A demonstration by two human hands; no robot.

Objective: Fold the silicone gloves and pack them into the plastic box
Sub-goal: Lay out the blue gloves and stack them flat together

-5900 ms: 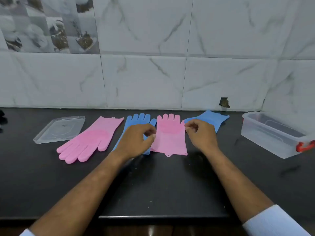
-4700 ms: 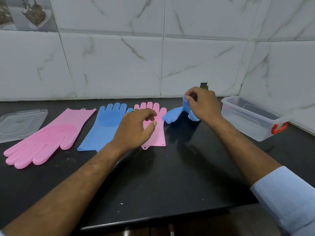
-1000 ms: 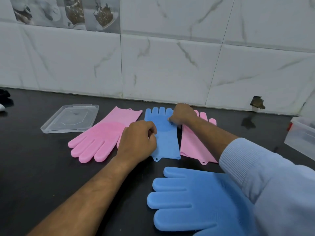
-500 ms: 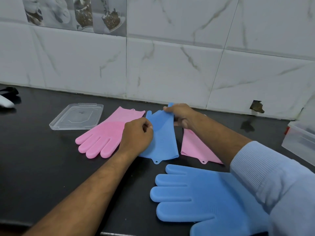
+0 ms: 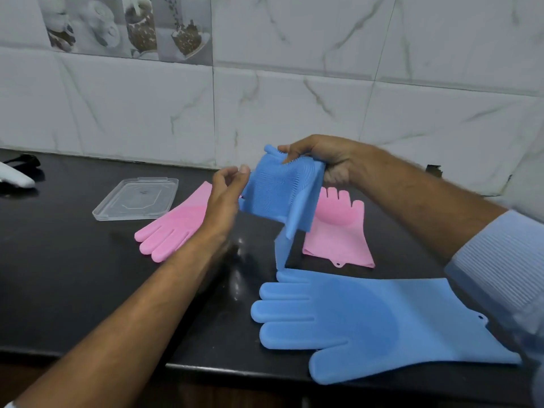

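Note:
A blue silicone glove [image 5: 275, 191] hangs in the air above the black counter, its bristled palm facing me and its cuff drooping down. My right hand [image 5: 322, 160] grips its finger end from above. My left hand [image 5: 228, 189] pinches its left edge. A second blue glove [image 5: 368, 322] lies flat near the counter's front edge, fingers pointing left. One pink glove [image 5: 176, 225] lies to the left, partly behind my left wrist. Another pink glove [image 5: 338, 228] lies behind the lifted glove, fingers toward the wall. The plastic box is out of view.
The clear plastic lid [image 5: 137, 198] rests on the black counter [image 5: 73, 290] at the back left. A white and black object [image 5: 16, 176] sits at the far left edge. A marble-tiled wall [image 5: 294, 98] closes off the back.
The blue glove that lay flat between the pink ones has been lifted off the counter by both hands. The view has swung left, so the box left the frame.

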